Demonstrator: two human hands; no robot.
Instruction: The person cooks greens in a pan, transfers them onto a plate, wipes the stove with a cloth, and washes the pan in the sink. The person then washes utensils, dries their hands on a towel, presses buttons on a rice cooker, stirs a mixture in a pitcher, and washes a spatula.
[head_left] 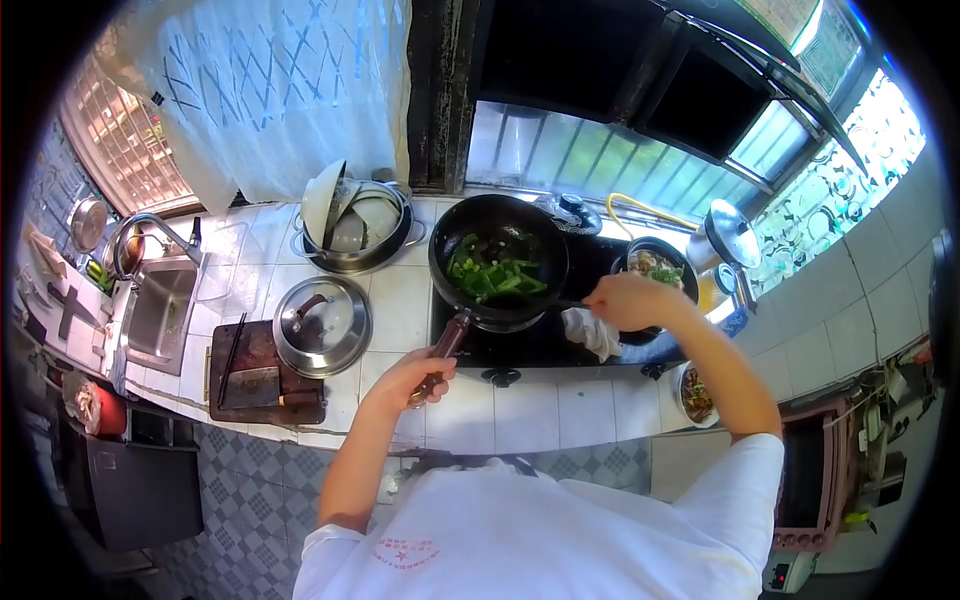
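Note:
A dark wok (445,235) sits over the black stove (480,352), with chopped green vegetables (495,275) inside. My left hand (410,380) is closed round the wok's brown handle (452,335) at the front. At the wok's right side, my right hand (628,302) is closed on a dark, thin utensil handle (572,304) that reaches toward the wok; its far end is hard to make out. Just below my right hand lies a white cloth (593,333). Partly behind that hand, a second pan (690,275) holds cooked food.
A lidded silver pot (350,345) stands left of the stove, beside a cutting board (305,408) with a cleaver (250,388) and chopsticks (233,350). Stacked bowls (375,215) fill a pot behind. The sink (160,315) is far left; a food bowl (695,395) is front right.

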